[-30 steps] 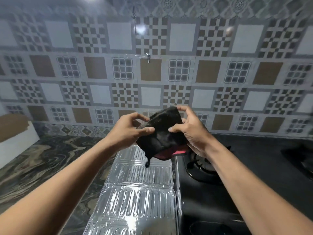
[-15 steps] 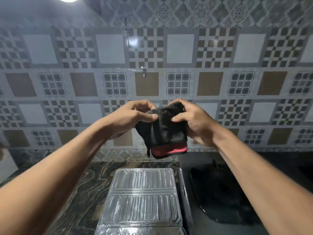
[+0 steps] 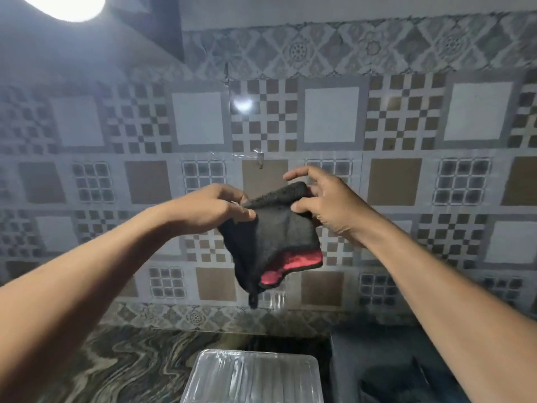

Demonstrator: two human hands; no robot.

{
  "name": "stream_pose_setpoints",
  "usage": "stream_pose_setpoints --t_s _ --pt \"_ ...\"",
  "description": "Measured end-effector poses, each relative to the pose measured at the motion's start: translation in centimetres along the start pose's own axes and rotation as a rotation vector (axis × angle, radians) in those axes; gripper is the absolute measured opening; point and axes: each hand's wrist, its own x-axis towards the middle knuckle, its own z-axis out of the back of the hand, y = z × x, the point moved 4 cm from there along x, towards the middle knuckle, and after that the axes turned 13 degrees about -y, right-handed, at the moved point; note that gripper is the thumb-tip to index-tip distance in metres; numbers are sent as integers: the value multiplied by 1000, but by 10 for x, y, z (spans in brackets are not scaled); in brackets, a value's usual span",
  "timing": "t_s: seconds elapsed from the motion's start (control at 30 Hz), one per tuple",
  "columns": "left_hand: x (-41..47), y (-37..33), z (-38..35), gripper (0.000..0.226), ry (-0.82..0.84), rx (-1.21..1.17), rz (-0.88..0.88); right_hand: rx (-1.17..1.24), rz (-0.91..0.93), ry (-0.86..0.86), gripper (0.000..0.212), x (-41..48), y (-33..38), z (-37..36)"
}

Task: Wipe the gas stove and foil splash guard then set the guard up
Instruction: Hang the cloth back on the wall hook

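A marbled dark desk [image 3: 136, 370] with swirling pale veins is seen along the lower edge, running from 8 o'clock toward 6 o'clock, and it is backed by a tiled wall [image 3: 331, 114] patterned in white squares, brown squares and small checks. A decorated border strip is set where the wall meets the desk. A bright lamp [image 3: 62, 4] is seen at 11 o'clock, and its glare is mirrored on the tiles near 12 o'clock. A small hook [image 3: 260, 161] is fixed to the wall just above the hands.

The foil splash guard [image 3: 252, 376] is laid flat on the desk at 6 o'clock, ribbed and shiny, with its far edge rounded at the corners. The gas stove [image 3: 386, 370] is seen just beside it toward 5 o'clock, dark, with little detail to be made out. Bare desk is left open to the guard's 9 o'clock side.

A black cloth [image 3: 273, 234] with a red underside is held up in the air before the wall, well above the guard. Its upper left corner is pinched by the left hand [image 3: 212, 207] between thumb and fingers. Its upper right edge is gripped by the thumb and lower fingers of the right hand [image 3: 328, 202], while the index finger is lifted free. A small loop hangs from the cloth's lowest point.
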Motion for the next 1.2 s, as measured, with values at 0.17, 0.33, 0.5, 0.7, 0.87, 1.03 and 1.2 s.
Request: stream_pose_setpoints --t_s 0.17,0.33,0.5,0.7,0.87,1.03,1.2 --pt "36 22 6 31 -138 -130 47 -186 96 127 27 35 -14 -11" --pt "69 36 15 18 -186 -221 49 -236 180 87 35 77 -32 -3" --pt "110 32 23 11 -431 3 -161 -663 533 -18 31 115 -36 -4" --pt "150 27 38 14 -769 390 -436 -641 415 -230 27 159 -21 -13" --pt "148 36 26 18 -856 501 -518 -638 388 -251 40 159 -34 -15" --pt "135 49 10 19 -819 507 -501 -701 452 -227 39 152 -55 -15" --pt "119 58 -2 23 -796 533 -382 -990 687 -90 44 143 -58 -21"
